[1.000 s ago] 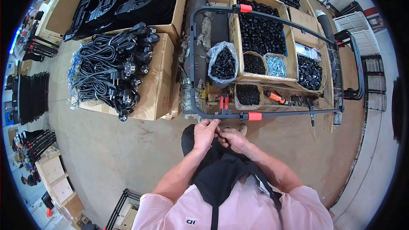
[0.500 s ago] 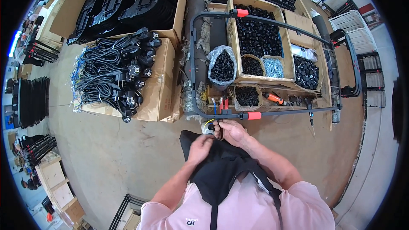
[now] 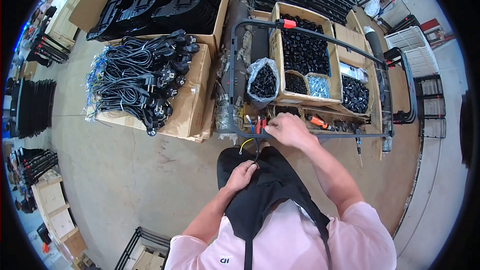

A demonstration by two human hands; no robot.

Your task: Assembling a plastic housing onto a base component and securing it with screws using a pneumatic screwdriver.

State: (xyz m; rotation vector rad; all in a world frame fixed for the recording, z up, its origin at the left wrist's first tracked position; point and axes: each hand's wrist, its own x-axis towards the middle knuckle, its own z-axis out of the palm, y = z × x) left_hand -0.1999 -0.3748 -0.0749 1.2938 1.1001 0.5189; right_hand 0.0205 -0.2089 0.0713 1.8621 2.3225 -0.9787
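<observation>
At the six o'clock edge of the black tube frame (image 3: 320, 136), the right hand (image 3: 287, 129) rests on the lower rail, fingers curled down over it near a pair of red-handled pliers (image 3: 259, 125); whether those fingers are clamped on the rail or on the cable end beneath cannot be told. A thin black cable (image 3: 256, 149) with a yellow wire end (image 3: 245, 144) runs from under that hand toward seven o'clock, down to the left hand (image 3: 242, 175), which is closed on the cable's lower part and lies on the black apron (image 3: 265, 190) at the person's lap.

Within the frame — at twelve o'clock of the right hand — stands a cardboard box (image 3: 305, 52) of small black parts, with a clear bag (image 3: 263, 82) of similar parts just beside it at its left. An orange-handled tool (image 3: 320, 121) lies at two o'clock of the right hand, near the rail.

Well apart, at ten o'clock, a flat carton (image 3: 187, 115) carries a heap of black power cords (image 3: 140, 82) — plugs turned toward the frame.
</observation>
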